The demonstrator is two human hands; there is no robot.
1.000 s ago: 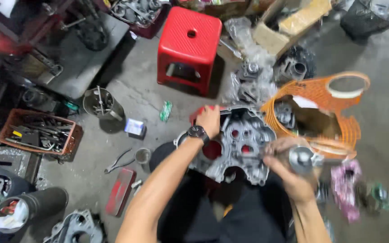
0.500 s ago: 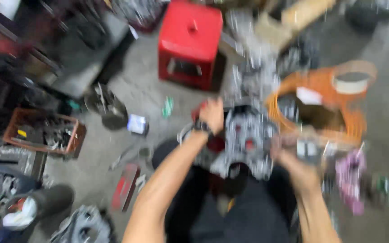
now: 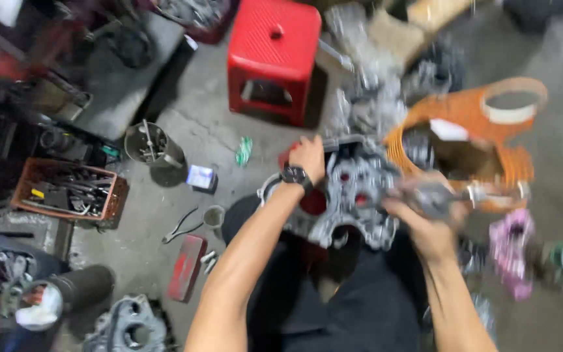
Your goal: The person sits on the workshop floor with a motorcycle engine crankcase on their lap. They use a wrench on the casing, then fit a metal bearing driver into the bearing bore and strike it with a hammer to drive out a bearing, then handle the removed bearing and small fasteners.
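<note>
A person sits low on a grey concrete floor, dark trousers filling the near edge of the view, both bare forearms reaching forward. Resting over the lap is a cast metal engine casing, silvery, ribbed and pierced with round holes showing red beneath. The left hand, a black watch on its wrist, curls closed over the casing's far top edge. The right hand is closed around a blurred metal part at the casing's right side; what kind of part cannot be told. Just beyond the right hand stands an orange woven plastic basket holding metal pieces and something white. To the left on the floor lie pliers, a small cup and a flat red tin. Farther left, a rusty brown crate is full of dark hand tools, and a round metal can holds upright tools. Farthest off stands a red plastic stool, square-topped.
</note>
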